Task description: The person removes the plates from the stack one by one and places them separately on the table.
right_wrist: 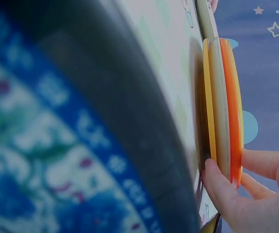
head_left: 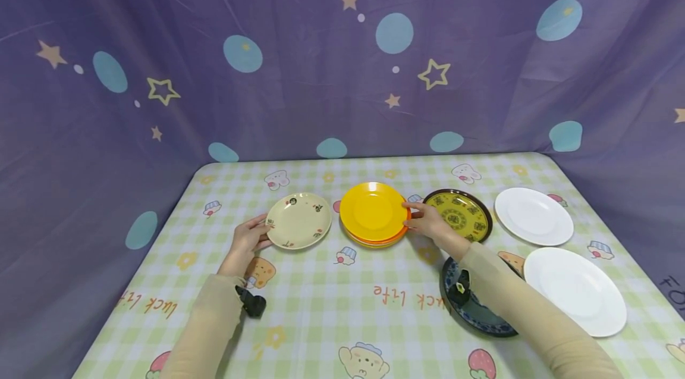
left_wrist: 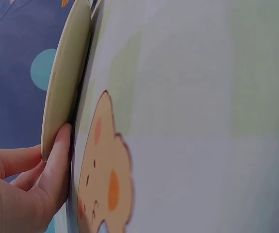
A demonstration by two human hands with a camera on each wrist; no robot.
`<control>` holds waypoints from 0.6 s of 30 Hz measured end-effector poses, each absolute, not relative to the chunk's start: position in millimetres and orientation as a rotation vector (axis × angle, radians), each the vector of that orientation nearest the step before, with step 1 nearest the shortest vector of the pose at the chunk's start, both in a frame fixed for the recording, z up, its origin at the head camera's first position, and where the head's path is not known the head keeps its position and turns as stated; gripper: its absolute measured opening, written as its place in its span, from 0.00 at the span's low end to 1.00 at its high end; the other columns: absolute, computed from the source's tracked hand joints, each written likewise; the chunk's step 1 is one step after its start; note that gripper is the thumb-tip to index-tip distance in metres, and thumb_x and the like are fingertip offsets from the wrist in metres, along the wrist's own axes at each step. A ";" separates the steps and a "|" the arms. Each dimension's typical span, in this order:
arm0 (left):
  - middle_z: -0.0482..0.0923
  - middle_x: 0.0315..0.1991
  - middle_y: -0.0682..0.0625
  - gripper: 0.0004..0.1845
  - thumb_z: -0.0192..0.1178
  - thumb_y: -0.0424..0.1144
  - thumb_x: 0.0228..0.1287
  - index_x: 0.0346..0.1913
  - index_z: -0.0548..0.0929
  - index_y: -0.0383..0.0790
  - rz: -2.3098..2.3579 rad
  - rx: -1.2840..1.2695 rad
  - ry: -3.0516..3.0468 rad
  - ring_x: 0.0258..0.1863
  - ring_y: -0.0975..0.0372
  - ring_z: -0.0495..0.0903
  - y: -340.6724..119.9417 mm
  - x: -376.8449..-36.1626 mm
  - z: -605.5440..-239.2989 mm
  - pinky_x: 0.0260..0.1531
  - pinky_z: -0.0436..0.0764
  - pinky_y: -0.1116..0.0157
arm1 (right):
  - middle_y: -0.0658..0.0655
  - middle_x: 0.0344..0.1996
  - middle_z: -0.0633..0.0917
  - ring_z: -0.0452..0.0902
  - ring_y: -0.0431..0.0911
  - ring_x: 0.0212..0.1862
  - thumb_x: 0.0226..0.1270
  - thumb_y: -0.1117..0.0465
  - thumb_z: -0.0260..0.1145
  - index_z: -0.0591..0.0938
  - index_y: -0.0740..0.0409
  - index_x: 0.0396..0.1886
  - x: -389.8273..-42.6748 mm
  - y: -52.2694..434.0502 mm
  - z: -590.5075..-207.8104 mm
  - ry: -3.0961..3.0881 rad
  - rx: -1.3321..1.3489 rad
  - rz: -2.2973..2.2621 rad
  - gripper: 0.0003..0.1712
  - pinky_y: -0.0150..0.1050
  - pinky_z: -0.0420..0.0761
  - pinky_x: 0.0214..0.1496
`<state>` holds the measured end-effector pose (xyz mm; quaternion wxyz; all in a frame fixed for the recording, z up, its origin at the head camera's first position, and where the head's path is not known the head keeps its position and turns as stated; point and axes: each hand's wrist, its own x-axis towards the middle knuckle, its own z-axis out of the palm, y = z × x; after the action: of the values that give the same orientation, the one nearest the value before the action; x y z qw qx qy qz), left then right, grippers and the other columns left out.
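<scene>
Apart, left hand [head_left: 250,235] pinches cream plate [head_left: 298,221], right hand [head_left: 431,225] plate-stack [head_left: 373,212] (arms [head_left: 206,319] outstretched).

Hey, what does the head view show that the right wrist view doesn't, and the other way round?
Only the head view shows two white plates, the sleeves and the printed face of the cream plate.

Only the right wrist view gives an edge-on look at the stack of plates, a pale layer clear below the orange one.

Both show the right hand gripping that stack, the blue-patterned plate and the starry curtain.
</scene>
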<state>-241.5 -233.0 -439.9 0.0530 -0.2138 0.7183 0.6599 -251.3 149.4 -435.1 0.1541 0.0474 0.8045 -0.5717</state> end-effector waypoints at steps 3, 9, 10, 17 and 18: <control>0.65 0.58 0.36 0.25 0.50 0.27 0.60 0.62 0.64 0.37 1.993 -0.654 2.193 0.22 0.68 0.80 -232.5 -241.5 -440.1 0.27 0.82 0.70 | 0.71 0.47 0.72 0.76 0.47 0.38 0.59 0.72 0.57 0.66 0.64 0.61 -251.3 149.5 -435.6 2.298 0.125 -1.649 0.28 0.39 0.81 0.43; 0.66 0.57 0.37 0.25 0.51 0.27 0.60 0.61 0.65 0.36 1.948 -0.659 2.230 0.23 0.69 0.80 -231.9 -243.3 -441.2 0.27 0.82 0.71 | 0.70 0.47 0.73 0.76 0.46 0.36 0.59 0.72 0.57 0.66 0.63 0.61 -251.5 149.4 -435.2 2.307 0.121 -1.634 0.28 0.39 0.81 0.42; 0.66 0.57 0.36 0.25 0.51 0.27 0.60 0.61 0.65 0.35 1.946 -0.657 2.232 0.24 0.68 0.80 -231.9 -243.7 -441.5 0.27 0.82 0.71 | 0.71 0.47 0.72 0.76 0.46 0.37 0.59 0.72 0.57 0.66 0.63 0.61 -251.6 149.3 -435.1 2.306 0.123 -1.633 0.28 0.39 0.81 0.43; 0.68 0.56 0.36 0.24 0.53 0.27 0.58 0.59 0.67 0.33 1.889 -0.656 2.307 0.25 0.69 0.78 -232.3 -245.4 -440.6 0.29 0.81 0.73 | 0.72 0.48 0.72 0.76 0.47 0.38 0.59 0.72 0.58 0.65 0.64 0.61 -252.3 148.1 -435.6 2.316 0.128 -1.617 0.28 0.39 0.81 0.43; 0.68 0.55 0.35 0.24 0.54 0.27 0.57 0.59 0.67 0.32 1.884 -0.644 2.327 0.25 0.69 0.78 -232.5 -245.4 -440.2 0.29 0.81 0.73 | 0.72 0.48 0.72 0.76 0.47 0.38 0.59 0.72 0.58 0.65 0.63 0.61 -252.4 148.1 -435.8 2.316 0.132 -1.617 0.28 0.39 0.81 0.43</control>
<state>-245.4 -232.5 -440.2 0.0394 -0.2100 0.7593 0.6147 -252.4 148.1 -435.8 0.1564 0.0462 0.8089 -0.5649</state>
